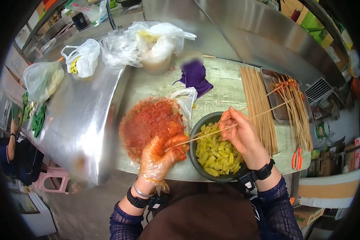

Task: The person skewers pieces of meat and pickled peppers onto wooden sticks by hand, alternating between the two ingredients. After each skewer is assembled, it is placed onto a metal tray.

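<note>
My left hand, in a clear plastic glove smeared red, is closed at the edge of a heap of red-coated meat. Its fingers pinch a red piece at the tips of two thin bamboo skewers. Bare, my right hand grips these skewers partway along, above a dark bowl of green pickled pepper pieces. The skewers slant up to the right, across a row of loose bamboo skewers. What exactly sits on the tips is partly hidden by my left fingers.
Finished-looking skewers with red pieces lie over a metal tray at right, near orange-handled scissors. A purple cloth and plastic bags are at the back. A metal counter adjoins on the left; another person's arm shows beyond.
</note>
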{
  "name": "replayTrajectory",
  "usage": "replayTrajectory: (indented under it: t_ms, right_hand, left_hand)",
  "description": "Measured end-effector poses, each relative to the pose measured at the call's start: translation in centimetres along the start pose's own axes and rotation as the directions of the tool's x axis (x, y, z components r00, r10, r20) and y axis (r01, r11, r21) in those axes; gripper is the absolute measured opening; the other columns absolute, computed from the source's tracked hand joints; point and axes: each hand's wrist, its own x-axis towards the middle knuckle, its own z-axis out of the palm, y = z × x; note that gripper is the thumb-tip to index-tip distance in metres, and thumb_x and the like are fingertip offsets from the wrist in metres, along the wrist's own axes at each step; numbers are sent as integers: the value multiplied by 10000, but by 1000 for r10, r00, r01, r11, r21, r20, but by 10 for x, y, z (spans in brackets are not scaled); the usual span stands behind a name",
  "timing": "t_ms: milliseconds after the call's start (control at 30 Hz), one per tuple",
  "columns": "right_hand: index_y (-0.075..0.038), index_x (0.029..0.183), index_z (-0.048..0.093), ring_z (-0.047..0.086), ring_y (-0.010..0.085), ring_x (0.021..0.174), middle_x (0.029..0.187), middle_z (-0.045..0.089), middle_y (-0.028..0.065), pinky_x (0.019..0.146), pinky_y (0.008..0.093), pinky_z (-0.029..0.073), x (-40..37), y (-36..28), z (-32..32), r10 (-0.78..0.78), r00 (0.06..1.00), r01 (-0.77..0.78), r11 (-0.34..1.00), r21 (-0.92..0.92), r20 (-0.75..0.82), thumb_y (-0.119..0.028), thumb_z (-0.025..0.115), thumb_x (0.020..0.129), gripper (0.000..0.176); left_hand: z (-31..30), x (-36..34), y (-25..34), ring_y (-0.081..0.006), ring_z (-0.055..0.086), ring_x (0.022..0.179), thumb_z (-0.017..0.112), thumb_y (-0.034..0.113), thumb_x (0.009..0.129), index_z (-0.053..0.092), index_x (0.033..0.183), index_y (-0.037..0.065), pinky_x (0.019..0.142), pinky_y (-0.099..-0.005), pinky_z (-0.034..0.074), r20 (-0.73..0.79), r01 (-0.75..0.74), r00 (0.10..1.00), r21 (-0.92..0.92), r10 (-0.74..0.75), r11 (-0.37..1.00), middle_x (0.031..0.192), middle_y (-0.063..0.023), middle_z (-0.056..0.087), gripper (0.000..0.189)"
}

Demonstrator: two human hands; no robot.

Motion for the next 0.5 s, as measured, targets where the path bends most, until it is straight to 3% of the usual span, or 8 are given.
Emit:
replayTrajectory:
  t_ms: [167,367,467,500]
  right_hand:
    - [-23,871,576,615,137,537,700,624,90,482,241,515,0,-5,-8,-12,1000,12,999,-43,12,-296,428,977,328]
    - [-41,869,568,613,138,542,699,613,73,492,222,505,-10,-7,7,-120,989,103,979,-175,-91,-314,431,978,325]
    - [-46,867,566,611,140,547,702,609,69,499,220,498,-12,-7,14,-158,983,136,969,-205,-96,-329,431,977,332]
    - [-47,867,566,613,140,552,705,610,70,501,220,496,-12,-7,14,-154,984,134,971,-200,-89,-329,432,977,332]
  left_hand:
    - [-2,-1,1,-220,620,957,554,-65,850,461,1252,-59,802,-326,538,-73,-20,997,57,24,998,1151,-171,594,413]
    - [2,1,4,-239,623,956,543,-39,866,493,1191,-110,812,-321,543,-115,53,992,-1,-52,999,1153,-193,588,336]
    - [-8,3,2,-287,620,979,538,-4,867,476,1212,-104,807,-357,550,-31,160,982,-386,-186,909,1165,-225,569,365]
    - [-7,3,2,-295,622,967,540,21,874,478,1206,-106,805,-359,552,-27,158,983,-359,-179,920,1156,-234,568,361]
